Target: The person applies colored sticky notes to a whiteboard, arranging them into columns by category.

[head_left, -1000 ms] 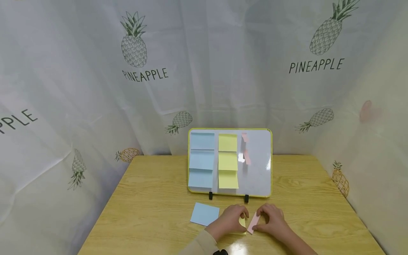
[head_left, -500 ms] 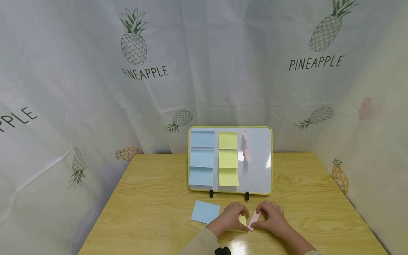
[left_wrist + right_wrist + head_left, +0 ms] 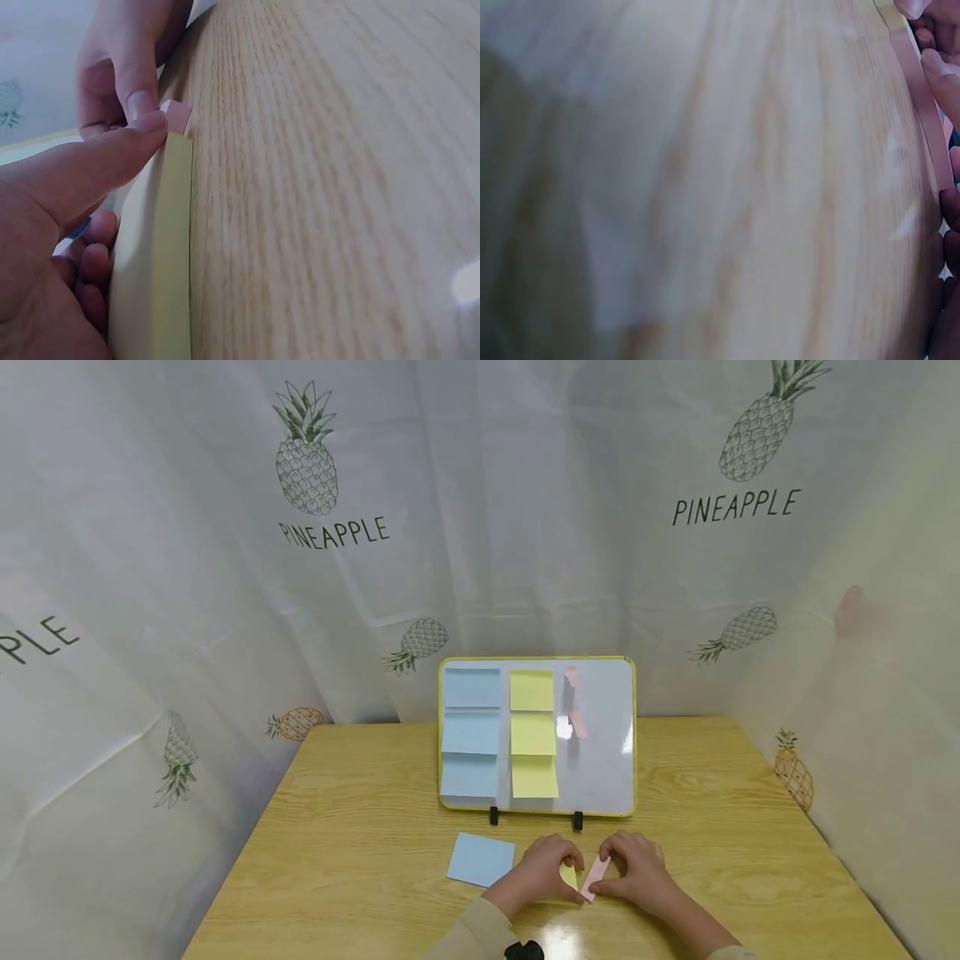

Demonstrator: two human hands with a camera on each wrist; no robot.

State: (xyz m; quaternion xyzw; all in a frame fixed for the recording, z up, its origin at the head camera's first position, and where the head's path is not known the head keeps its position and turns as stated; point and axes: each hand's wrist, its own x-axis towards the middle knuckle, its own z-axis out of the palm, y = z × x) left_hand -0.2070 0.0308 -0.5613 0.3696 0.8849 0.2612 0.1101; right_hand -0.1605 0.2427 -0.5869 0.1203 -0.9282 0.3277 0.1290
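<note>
In the head view, my right hand (image 3: 636,870) pinches a narrow pink sticky note pad (image 3: 595,878) between thumb and fingers, low at the table. Close to its left, my left hand (image 3: 538,870) curls over a yellow sticky note pad (image 3: 568,875), most of which the hand hides. The left wrist view has the left thumb tip at the corner where the yellow pad (image 3: 172,247) meets the pink pad's end (image 3: 177,115). Along the right wrist view's right edge, the pink pad (image 3: 921,101) stands edge-on beside the fingers. A blue sticky note pad (image 3: 480,860) lies left of the left hand.
Behind the hands, a yellow-framed whiteboard (image 3: 603,777) stands on black feet. It carries a column of blue notes (image 3: 470,732), a column of yellow notes (image 3: 533,732) and two small pink strips (image 3: 577,722). A pineapple-print curtain (image 3: 517,527) surrounds the wooden table (image 3: 345,827).
The head view has shifted slightly. Both hands keep almost the same place and grip, with the pink and yellow pads still side by side.
</note>
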